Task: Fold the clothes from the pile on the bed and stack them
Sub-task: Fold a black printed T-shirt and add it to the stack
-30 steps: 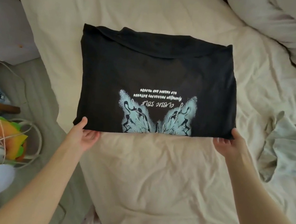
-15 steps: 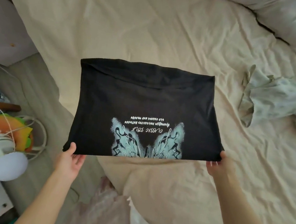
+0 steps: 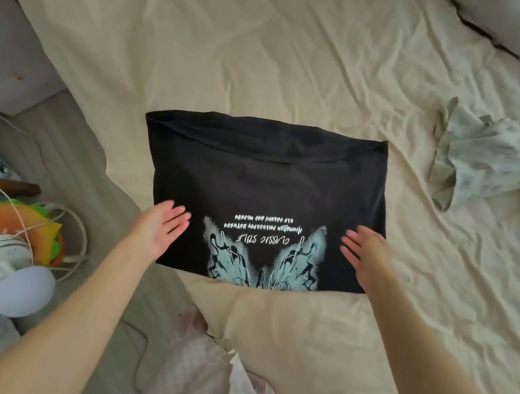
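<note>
- Bare skin, both hands. Left hand (image 3: 161,233): fingers straight and spread, grip wide, holding nothing, over the near left corner of the shirt.
- Right hand (image 3: 364,260): fingers straight, grip wide, holding nothing, over the near right corner of the shirt.
- Whether the palms press the cloth or hover just above it, cannot tell.
- Black folded cotton T-shirt with a pale blue butterfly print (image 3: 262,197): lies flat on the bed as a rectangle, print and white lettering upside down toward the near edge.
- Beige wrinkled bedsheet (image 3: 271,49) under the shirt.
- Pale green crumpled garment (image 3: 489,154): on the sheet to the right, well apart from the shirt.
- White round lamp with a cord (image 3: 10,276): beside the bed, left.
</note>
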A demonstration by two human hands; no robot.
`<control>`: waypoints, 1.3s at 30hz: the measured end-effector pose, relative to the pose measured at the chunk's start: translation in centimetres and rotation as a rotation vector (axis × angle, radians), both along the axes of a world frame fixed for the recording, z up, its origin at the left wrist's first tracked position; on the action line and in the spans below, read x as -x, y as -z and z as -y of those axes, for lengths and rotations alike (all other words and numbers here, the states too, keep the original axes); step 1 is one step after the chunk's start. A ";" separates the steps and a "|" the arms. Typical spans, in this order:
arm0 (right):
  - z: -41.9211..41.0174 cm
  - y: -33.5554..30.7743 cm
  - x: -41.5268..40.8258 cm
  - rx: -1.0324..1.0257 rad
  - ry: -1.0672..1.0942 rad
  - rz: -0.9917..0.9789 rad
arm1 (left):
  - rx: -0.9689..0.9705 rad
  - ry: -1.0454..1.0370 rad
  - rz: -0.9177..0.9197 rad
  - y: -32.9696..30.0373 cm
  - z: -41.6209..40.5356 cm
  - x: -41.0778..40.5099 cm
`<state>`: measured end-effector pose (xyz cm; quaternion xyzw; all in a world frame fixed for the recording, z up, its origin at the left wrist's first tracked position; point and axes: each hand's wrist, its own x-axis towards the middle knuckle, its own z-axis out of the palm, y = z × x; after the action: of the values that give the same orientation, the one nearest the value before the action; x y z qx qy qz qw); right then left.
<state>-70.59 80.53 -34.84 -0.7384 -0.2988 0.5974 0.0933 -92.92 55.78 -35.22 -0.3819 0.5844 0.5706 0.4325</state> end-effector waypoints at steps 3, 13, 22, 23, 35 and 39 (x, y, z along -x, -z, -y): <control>-0.7 0.2 5.5 0.154 -0.016 -0.200 | -0.128 0.034 0.022 -0.2 -5.0 2.2; -5.8 1.6 17.1 0.220 0.260 -0.645 | -0.255 -0.019 -0.140 0.0 -14.0 11.5; 4.4 2.4 13.8 -0.612 -0.864 0.077 | 0.462 0.197 -0.484 3.1 -3.2 7.1; 6.4 2.7 12.8 -0.685 -1.022 0.098 | 0.533 0.213 -0.433 3.9 -1.5 6.0; 15.9 4.3 1.8 -0.765 -1.669 0.425 | 0.083 -0.374 0.327 7.2 5.9 -4.7; 15.1 4.6 -0.9 -0.594 -1.824 0.384 | 0.021 -0.486 0.181 5.9 6.4 -5.6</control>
<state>-69.67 65.46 -39.39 -0.2553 -0.9035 0.2104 -0.2726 -87.31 49.41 -41.15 -0.5650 0.4405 0.6150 0.3294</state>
